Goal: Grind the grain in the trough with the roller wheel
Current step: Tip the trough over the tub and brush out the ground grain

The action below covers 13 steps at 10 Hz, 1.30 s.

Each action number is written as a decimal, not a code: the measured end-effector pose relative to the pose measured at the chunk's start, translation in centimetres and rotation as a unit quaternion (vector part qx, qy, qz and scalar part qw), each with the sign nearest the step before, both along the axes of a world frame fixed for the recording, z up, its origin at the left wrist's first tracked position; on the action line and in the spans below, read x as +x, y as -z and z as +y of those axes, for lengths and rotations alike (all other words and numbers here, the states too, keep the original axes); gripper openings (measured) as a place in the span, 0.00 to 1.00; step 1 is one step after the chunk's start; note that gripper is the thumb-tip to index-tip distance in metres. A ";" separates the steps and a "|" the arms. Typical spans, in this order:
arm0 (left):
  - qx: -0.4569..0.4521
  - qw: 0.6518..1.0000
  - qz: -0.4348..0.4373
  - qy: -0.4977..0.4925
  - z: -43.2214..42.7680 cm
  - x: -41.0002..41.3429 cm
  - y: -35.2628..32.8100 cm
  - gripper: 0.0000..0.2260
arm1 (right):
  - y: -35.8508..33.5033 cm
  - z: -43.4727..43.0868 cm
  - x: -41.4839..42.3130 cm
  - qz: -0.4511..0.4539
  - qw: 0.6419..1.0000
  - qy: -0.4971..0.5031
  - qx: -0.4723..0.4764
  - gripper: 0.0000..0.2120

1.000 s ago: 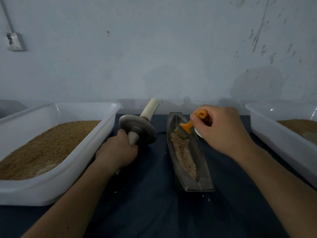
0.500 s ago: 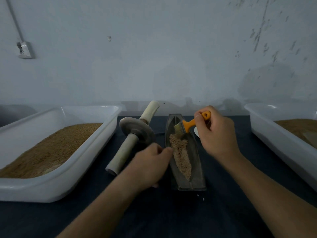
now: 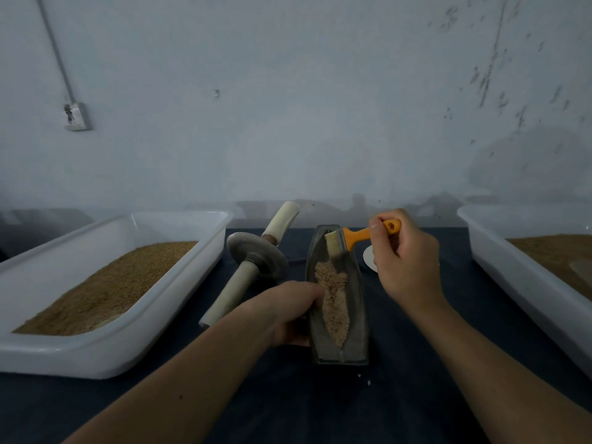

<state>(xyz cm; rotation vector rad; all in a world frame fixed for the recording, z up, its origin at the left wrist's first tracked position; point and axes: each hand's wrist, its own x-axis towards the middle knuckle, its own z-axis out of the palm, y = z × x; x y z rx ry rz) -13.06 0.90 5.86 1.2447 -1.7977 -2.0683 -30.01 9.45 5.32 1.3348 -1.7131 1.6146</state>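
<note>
1. The trough (image 3: pixel 358 315) holds crushed grain (image 3: pixel 333 299); the left hand (image 3: pixel 288 312) grips its left wall.
2. The right hand (image 3: pixel 407 264) clasps a brush (image 3: pixel 352 239) over its far end.
3. The roller wheel (image 3: pixel 256 256) lies just left.
4. The left tub (image 3: pixel 96 357) and right tub (image 3: pixel 512 277) hold brown grain (image 3: pixel 112 283).

I am in a plain little workshop set up for milling by hand. The wall (image 3: pixel 288 107) in front of me is bare plaster, scuffed and stained, with a surface-mounted socket (image 3: pixel 76 116) fed by an exposed cable (image 3: pixel 53 46). My worktop is draped in dark cloth (image 3: pixel 320 405). A white tub (image 3: pixel 80 357) of grain (image 3: pixel 105 290) sits at its left edge and a second tub (image 3: pixel 512 277) at its right edge. Between them are a metal trough (image 3: pixel 354 302), a roller wheel (image 3: pixel 256 256) and a brush (image 3: pixel 350 240).
</note>
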 end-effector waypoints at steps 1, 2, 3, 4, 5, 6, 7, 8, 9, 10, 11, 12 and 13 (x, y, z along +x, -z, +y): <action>0.022 0.999 0.025 -0.024 -0.5 0.1 -0.4 0.12 | -0.4 0.0 -0.5 -0.069 0.997 -0.015 -0.027 0.08; 0.052 0.996 0.050 -0.046 -0.5 0.3 -0.5 0.13 | -0.6 -0.1 -0.5 -0.111 0.992 -0.033 -0.045 0.08; 0.074 0.993 0.078 -0.049 0.4 1.0 -0.4 0.12 | -1.1 -0.2 -0.4 -0.208 0.970 -0.102 -0.075 0.08; 0.029 0.998 0.050 -0.011 1.3 -0.1 -1.8 0.09 | -1.8 -0.3 -0.7 -0.315 0.930 -0.154 -0.115 0.10; 0.001 0.996 0.081 -0.024 1.6 0.6 -1.7 0.16 | -2.2 -0.3 -0.9 -0.363 0.905 -0.172 -0.140 0.10; 0.000 0.996 0.093 -0.017 4.3 1.4 -3.7 0.13 | -2.8 0.0 -0.8 -0.396 0.887 -0.183 -0.153 0.10; 0.007 0.995 0.104 0.002 4.0 1.7 -3.8 0.12 | -3.3 0.2 -0.4 -0.384 0.894 -0.175 -0.150 0.09; 0.060 0.991 0.118 -0.006 3.5 2.8 -5.1 0.16 | -4.3 0.7 0.4 -0.351 0.909 -0.172 -0.145 0.09; 0.037 0.976 0.212 0.012 4.9 4.3 -6.4 0.07 | -6.2 1.8 2.7 -0.301 0.920 -0.202 -0.148 0.10; 0.088 0.956 0.280 -0.022 5.5 6.2 -7.4 0.11 | -7.6 2.2 4.9 -0.243 0.932 -0.227 -0.143 0.10; 0.058 0.951 0.302 -0.034 4.0 8.6 -8.5 0.12 | -9.6 1.3 8.6 -0.182 0.939 -0.258 -0.136 0.08; 0.024 0.950 0.300 -0.080 2.3 10.2 -10.4 0.12 | -11.1 -0.6 10.9 -0.163 0.936 -0.284 -0.126 0.07; -0.044 0.937 0.319 -0.137 -1.0 13.4 -13.1 0.17 | -13.2 -5.4 14.6 -0.139 0.937 -0.307 -0.092 0.08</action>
